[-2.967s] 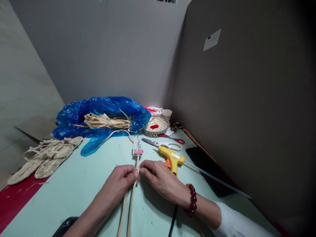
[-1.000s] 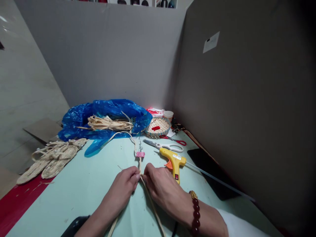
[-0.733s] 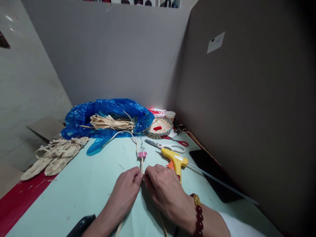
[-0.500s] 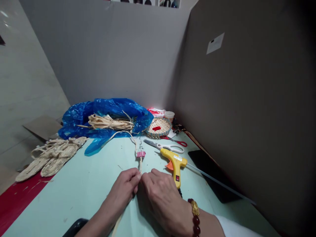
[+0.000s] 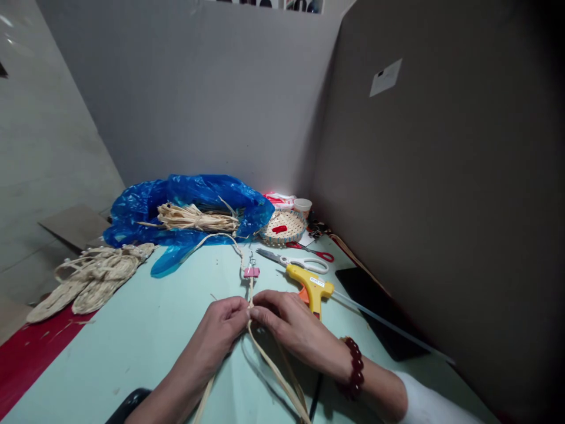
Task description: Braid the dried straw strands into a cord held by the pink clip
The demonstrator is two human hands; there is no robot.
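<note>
A pale straw braid [image 5: 251,287] runs from a pink binder clip [image 5: 252,272] toward me. My left hand [image 5: 224,323] pinches it from the left, fingers closed. From the right, my right hand [image 5: 289,323] meets it with thumb and fingers pressed together on the straw. Loose strands [image 5: 276,372] hang from between the hands toward the near edge, some under my right palm. Another strand comes out below my left wrist. Beyond the clip, a thin cord curves left to the blue plastic bag [image 5: 207,188], which holds a straw bundle [image 5: 194,218].
Right of my hands lie a yellow glue gun [image 5: 311,282] with a long glue stick, white scissors [image 5: 311,265], red scissors [image 5: 324,256] and a black flat object [image 5: 384,318]. A woven basket [image 5: 295,227] stands behind. Woven sandals [image 5: 106,274] lie at left.
My right hand has turned and opened from a fist-like curl to a flatter pinch, its wrist lifting right. The loose strands below the hands now show. My left hand has shifted slightly.
</note>
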